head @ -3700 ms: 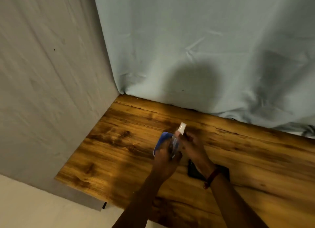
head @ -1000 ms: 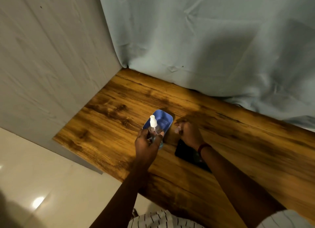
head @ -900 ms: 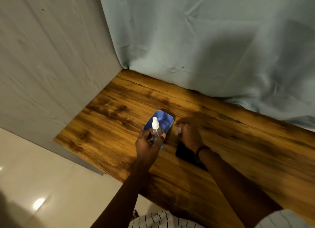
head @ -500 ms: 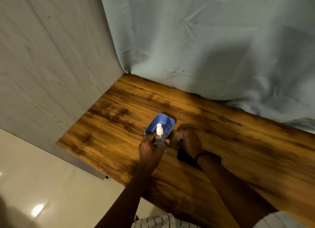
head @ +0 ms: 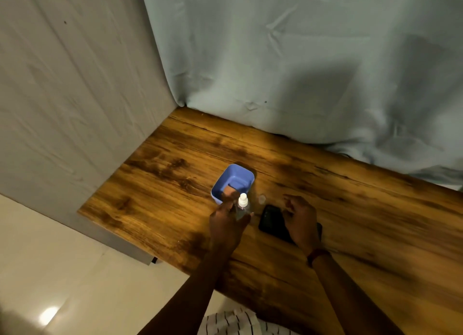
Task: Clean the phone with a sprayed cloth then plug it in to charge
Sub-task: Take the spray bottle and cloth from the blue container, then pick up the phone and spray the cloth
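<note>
My left hand grips a small clear spray bottle with a white nozzle, held upright just in front of a blue tub. A small clear cap stands on the table to the right of the bottle. The black phone lies flat on the wooden table, partly under my right hand, which hovers over it with fingers spread and nothing in it. No cloth or charging cable shows.
A pale blue curtain hangs along the table's far edge. A grey fabric panel stands at the left end. The table's near-left edge drops to a glossy pale floor.
My right hand has let go of the clear cap beside the bottle and drawn back to the right over the phone, fingers now spread. My left hand still holds the bottle.
</note>
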